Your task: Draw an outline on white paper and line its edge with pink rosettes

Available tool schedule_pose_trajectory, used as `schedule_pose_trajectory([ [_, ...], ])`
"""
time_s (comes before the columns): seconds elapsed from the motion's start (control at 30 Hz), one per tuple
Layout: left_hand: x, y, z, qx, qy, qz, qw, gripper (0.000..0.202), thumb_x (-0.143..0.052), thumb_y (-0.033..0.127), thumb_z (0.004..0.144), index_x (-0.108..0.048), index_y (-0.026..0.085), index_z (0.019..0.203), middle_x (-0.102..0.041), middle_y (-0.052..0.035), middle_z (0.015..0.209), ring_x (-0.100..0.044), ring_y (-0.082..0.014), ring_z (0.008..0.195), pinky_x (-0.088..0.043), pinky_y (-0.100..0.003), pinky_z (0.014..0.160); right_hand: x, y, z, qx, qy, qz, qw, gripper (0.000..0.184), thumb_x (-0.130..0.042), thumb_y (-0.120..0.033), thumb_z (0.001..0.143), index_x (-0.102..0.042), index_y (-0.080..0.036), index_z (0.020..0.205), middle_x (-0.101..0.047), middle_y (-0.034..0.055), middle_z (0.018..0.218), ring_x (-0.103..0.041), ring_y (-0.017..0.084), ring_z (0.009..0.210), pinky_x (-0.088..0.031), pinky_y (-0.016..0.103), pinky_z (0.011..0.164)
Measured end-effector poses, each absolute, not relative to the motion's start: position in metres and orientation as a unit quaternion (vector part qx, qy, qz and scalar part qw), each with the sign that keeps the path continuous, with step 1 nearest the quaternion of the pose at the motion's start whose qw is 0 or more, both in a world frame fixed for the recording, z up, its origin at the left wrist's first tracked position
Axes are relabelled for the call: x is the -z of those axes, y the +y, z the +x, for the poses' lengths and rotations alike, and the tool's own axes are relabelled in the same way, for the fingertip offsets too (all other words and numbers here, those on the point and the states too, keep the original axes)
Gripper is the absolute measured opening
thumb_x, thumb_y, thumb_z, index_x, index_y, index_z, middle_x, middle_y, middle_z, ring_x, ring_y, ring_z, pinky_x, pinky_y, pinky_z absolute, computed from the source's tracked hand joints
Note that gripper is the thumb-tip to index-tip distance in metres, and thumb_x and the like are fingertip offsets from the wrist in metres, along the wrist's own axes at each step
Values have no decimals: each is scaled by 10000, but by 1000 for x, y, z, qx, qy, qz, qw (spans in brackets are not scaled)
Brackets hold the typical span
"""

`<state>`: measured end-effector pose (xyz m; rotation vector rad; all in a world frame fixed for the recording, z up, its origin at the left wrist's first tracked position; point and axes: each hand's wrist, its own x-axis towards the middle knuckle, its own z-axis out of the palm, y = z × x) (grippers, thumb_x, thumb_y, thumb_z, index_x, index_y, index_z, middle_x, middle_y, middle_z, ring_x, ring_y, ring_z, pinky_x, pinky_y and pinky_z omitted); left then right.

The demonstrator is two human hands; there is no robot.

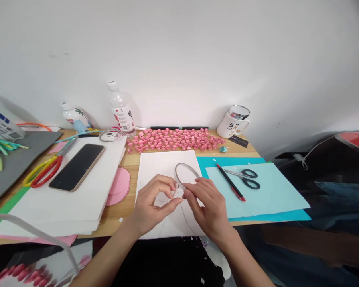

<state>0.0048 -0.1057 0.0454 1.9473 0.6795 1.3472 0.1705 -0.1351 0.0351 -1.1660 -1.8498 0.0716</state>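
Thin ring (176, 175) in the pinching right hand (212, 201), left hand (152, 204) (thumb and fingers apart) against a pale strip (175, 190).

White mug (226, 125): is bearing a dark "5", the character beside it appearing unclear. Clear bottle (121, 109): label (122, 118) is showing a barcode (126, 127), its lettering too small to read.
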Motion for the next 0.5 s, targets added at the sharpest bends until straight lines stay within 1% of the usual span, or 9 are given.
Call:
schedule_pose_trajectory([
  [0.07, -41, -106, 6, -535, 294, 717, 335, 208, -655, 80, 756, -489, 201, 718, -633, -45, 872, -637, -178, 847, -526, -353, 758, -38, -135, 168, 4, -749, -476, 461, 198, -515, -112, 853, -621, -226, 975, -664, 10, 687, -613, 165, 645, -504, 422, 826],
  [0.2, -39, -109, 9, -560, 323, 682, 341, 224, -627, 59, 775, -477, 197, 683, -685, -40, 874, -661, -179, 852, -535, -364, 773, -41, -135, 161, 24, -739, -467, 485, 265, -517, -69, 829, -612, -232, 1014, -696, 17, 747, -653, 177, 711, -535, 395, 805],
  [0.27, -39, -111, 10, -565, 315, 684, 336, 220, -618, 41, 775, -490, 198, 690, -692, -31, 850, -666, -182, 857, -544, -370, 768, -40, -136, 157, 12, -725, -472, 502, 240, -515, -66, 829, -602, -222, 990, -701, 25, 766, -659, 181, 740, -538, 381, 796],
  [0.3, -39, -112, 10, -564, 309, 691, 330, 218, -615, 34, 774, -497, 199, 693, -694, -29, 840, -667, -184, 860, -550, -371, 760, -39, -137, 155, -3, -715, -480, 509, 212, -515, -77, 833, -598, -215, 971, -698, 30, 770, -658, 179, 741, -542, 363, 772],
  [0.37, -40, -113, 11, -559, 295, 707, 318, 217, -613, 27, 770, -507, 200, 693, -694, -31, 819, -669, -188, 852, -559, -368, 735, -36, -138, 151, -45, -691, -505, 514, 142, -511, -116, 845, -591, -204, 921, -683, 32, 752, -646, 165, 704, -540, 309, 673],
  [0.43, -40, -115, 13, -563, 286, 711, 311, 217, -619, 22, 759, -516, 199, 687, -694, -31, 796, -671, -190, 831, -565, -367, 717, -35, -140, 148, -82, -668, -529, 517, 94, -501, -156, 847, -580, -203, 867, -655, 24, 710, -615, 148, 638, -510, 269, 576],
  [0.5, -40, -116, 15, -584, 285, 689, 321, 218, -631, 16, 746, -528, 196, 679, -690, -22, 763, -672, -189, 812, -568, -367, 708, -35, -141, 146, -106, -651, -538, 525, 76, -497, -176, 836, -561, -207, 807, -624, 10, 670, -577, 137, 595, -485, 259, 549],
])
